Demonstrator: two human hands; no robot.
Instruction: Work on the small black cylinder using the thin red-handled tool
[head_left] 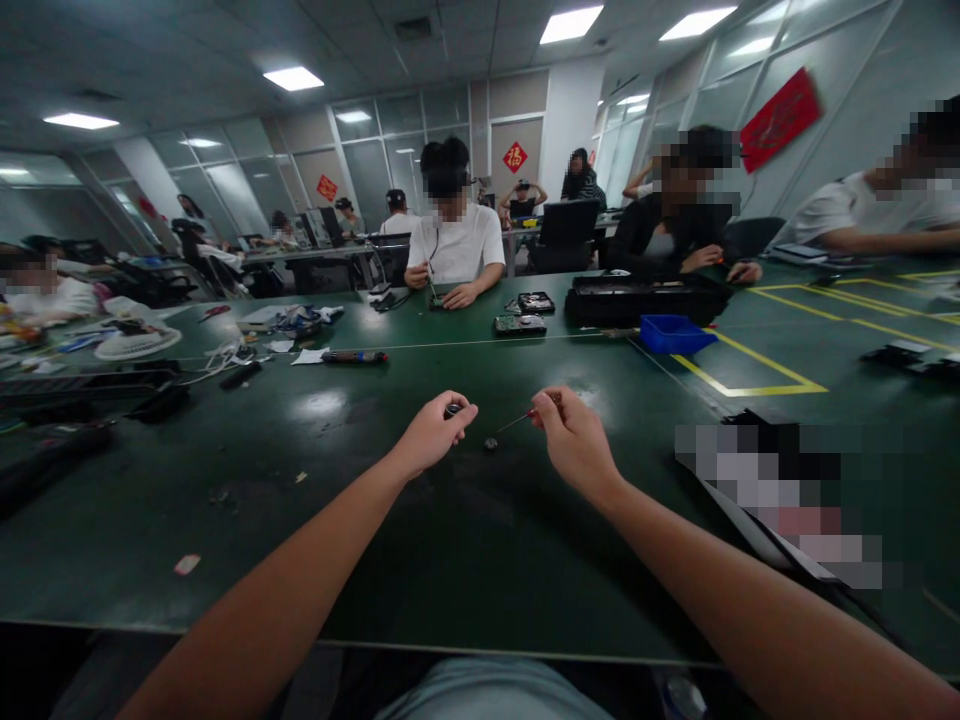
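Observation:
Between thumb and fingers, my left hand (436, 432) pinches a small dark round part (453, 410), mostly covered by the fingers. My right hand (574, 435) is closed around the reddish handle of a screwdriver (514, 422). The thin metal shaft points left and down, toward the gap between my hands. Below the shaft's tip, a small dark round metal piece (490, 444) lies on the green tabletop (465, 560). From here I cannot tell whether the tip touches that piece.
A blue bin (675, 334) and a long black housing (645, 300) stand at the back right. Circuit-board units (520, 325) lie beyond my hands. A dark marker-like tool (354, 357) and cables (225, 358) are to the left. Across the table sits a person (454, 245).

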